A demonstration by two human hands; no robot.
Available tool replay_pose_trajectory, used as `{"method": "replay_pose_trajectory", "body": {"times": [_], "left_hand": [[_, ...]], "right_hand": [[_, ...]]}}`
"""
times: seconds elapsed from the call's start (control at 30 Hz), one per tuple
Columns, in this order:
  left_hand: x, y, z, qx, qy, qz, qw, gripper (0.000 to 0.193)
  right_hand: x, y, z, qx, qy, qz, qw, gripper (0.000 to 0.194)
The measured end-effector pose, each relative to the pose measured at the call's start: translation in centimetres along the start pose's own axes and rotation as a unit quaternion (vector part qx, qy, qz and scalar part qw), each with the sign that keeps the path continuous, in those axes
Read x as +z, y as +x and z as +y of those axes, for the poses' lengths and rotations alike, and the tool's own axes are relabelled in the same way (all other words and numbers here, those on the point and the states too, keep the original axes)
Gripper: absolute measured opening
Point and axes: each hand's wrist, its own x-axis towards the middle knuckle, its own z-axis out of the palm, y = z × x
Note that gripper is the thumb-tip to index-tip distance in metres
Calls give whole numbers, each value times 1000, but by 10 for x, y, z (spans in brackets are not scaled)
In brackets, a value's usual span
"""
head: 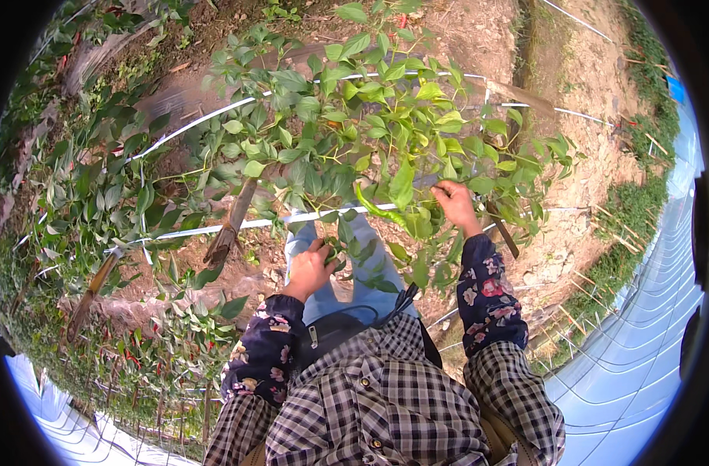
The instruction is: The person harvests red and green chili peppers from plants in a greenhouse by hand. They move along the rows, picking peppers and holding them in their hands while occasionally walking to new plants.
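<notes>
My left hand (311,268) is curled near my legs, its fingers closed on something green that is mostly hidden, perhaps a pepper or a leafy stem. Further right and forward, my right hand (456,204) reaches into the pepper plant (401,134), thumb and fingertips together among the leaves; whether they pinch a stem cannot be told. A long green chili pepper (381,209) hangs just left of my right hand, in front of the white string (255,223) that runs across the row. Smaller green peppers show higher up among the leaves.
Wooden stakes (232,224) and another stake (503,230) stand along the row, joined by white string. More pepper plants (115,186) fill the left side, some with red peppers. Bare soil (599,145) lies at the right, beside grass and blue-white plastic greenhouse sheeting (634,349).
</notes>
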Motion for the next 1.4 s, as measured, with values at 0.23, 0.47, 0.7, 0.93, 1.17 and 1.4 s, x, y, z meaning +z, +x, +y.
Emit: {"method": "replay_pose_trajectory", "body": {"times": [0.23,0.47,0.7,0.93,1.17,1.4], "left_hand": [[9,-1,-11,-26,7,-13,1000,36],[-6,-23,9,-58,40,40,997,46],[-54,-53,47,-67,16,153,986,45],[-80,-59,74,-1,-114,230,966,30],[-119,-49,88,-90,-480,227,843,27],[-113,-30,46,5,-731,13,683,64]], "right_hand": [[54,25,-86,-181,-119,167,962,38],[73,142,-109,135,-99,154,974,26],[116,159,-59,104,-134,171,971,34],[109,85,-73,-220,27,329,918,10],[74,-44,-163,-298,157,141,931,12],[82,-143,-151,-390,85,-99,912,14]]}}
